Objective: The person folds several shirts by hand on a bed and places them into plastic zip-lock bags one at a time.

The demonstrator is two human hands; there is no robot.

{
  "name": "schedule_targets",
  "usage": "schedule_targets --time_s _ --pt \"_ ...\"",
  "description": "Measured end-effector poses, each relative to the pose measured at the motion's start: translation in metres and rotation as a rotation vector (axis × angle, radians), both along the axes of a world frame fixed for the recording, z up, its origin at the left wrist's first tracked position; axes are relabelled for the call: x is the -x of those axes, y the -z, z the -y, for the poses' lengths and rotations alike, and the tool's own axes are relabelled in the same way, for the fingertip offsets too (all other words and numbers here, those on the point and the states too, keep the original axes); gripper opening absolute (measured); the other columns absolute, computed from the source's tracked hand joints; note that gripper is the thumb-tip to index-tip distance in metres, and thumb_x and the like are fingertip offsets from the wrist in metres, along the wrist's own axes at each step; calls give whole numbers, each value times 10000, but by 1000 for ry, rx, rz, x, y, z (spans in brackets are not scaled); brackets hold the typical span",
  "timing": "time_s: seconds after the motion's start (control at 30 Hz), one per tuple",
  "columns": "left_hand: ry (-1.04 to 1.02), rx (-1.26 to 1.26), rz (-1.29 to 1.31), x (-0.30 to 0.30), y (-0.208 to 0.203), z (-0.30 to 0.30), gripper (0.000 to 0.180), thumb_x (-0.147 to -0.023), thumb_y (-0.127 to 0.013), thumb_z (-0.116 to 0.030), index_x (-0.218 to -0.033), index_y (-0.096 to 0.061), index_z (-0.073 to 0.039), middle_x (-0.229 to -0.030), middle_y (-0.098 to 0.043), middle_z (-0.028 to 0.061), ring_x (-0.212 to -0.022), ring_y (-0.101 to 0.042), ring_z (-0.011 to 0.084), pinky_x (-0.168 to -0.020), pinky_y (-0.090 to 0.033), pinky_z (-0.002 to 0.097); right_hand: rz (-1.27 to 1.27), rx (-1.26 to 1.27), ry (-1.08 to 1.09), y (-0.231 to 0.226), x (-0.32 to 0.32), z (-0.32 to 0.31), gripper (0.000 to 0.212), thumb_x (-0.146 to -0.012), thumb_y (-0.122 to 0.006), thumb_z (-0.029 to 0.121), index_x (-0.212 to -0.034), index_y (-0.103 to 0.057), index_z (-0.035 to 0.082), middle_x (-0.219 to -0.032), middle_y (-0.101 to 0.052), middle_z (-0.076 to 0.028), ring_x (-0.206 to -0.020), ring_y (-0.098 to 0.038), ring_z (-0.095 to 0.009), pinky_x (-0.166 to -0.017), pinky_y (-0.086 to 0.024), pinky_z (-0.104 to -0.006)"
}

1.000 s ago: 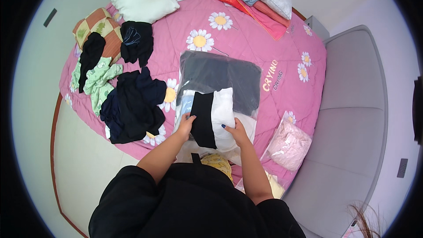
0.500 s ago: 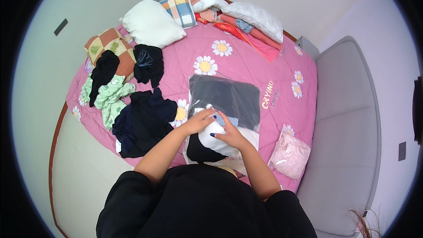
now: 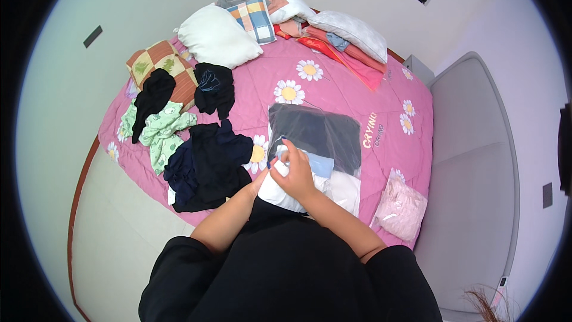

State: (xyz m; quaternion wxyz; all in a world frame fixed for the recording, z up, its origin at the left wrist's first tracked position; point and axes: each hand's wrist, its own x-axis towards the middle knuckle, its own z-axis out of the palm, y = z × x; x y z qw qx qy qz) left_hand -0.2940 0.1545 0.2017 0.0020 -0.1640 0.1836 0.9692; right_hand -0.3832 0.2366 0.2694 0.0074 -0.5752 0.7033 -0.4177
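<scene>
My left hand (image 3: 260, 182) and my right hand (image 3: 295, 173) meet at the left side of a white garment (image 3: 279, 195). Some white cloth shows between the curled thumb and finger of the right hand. The left fingers are pressed together at the garment's edge, partly hidden behind the right hand. A light blue patch (image 3: 320, 165) shows beside my right hand. Beneath lies a clear plastic bag (image 3: 348, 194), with folded dark cloth (image 3: 313, 126) showing through its far part. Black cloth (image 3: 265, 210) lies close to my body, partly hidden.
All this rests on a pink flowered quilt (image 3: 325, 92). Dark clothes (image 3: 208, 164) and a green patterned garment (image 3: 161, 125) lie left. A bagged pink item (image 3: 402, 209) is right, by the grey headboard (image 3: 471, 173). A white pillow (image 3: 217, 36) and folded bedding (image 3: 351, 53) sit at the far side.
My hands have gone from lying spread on the white garment to close together at its left side, fingers curled. The right hand has moved left. The whole view has shifted slightly.
</scene>
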Motion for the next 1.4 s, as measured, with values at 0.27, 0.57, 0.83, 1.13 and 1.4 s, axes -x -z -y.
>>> schedule_targets --time_s 0.27,0.57,0.83,1.13,1.4 --pt "267 -56 125 -14 -11 -21 623 -848 -347 -564 -1160 -485 -43 -1048 -573 128 -947 -573 241 -832 -455 336 414 -827 -437 -17 30 -64 711 -559 -755 210 -1162 -431 16 -1111 -535 -147 -1057 -496 -275 -894 -381 -332" --pt "520 -39 201 -3 41 -38 636 -846 -349 -553 -1138 -473 -2 -1091 -547 161 -976 -551 253 -849 -435 328 646 -577 36 18 -22 -144 539 -643 -720 91 -1123 -479 48 -1022 -583 -104 -949 -556 -201 -832 -424 -314" --pt "399 1874 -124 -48 123 -42 389 -673 -653 -200 -1001 -536 -25 -1020 -527 162 -956 -504 315 -838 -403 377 700 -470 710 19 -52 -269 515 -605 -708 18 -1074 -497 23 -1002 -574 -94 -959 -538 -188 -848 -410 -301" --pt "616 2139 -258 -3 127 -115 459 -637 -661 -227 -1041 -509 -72 -1139 -441 127 -1092 -397 287 -912 -326 408 842 -366 1081 72 -5 -372 465 -592 -701 43 -1009 -508 -31 -908 -606 -133 -844 -584 -226 -750 -445 -297" --pt "768 2520 -136 51 181 -194 758 -673 -646 -315 -1307 -305 -82 -1389 -196 161 -1279 -202 302 -1020 -189 462 1001 -680 696 118 78 -347 572 -609 -705 58 -1120 -466 -38 -1011 -575 -127 -930 -545 -208 -800 -436 -290"
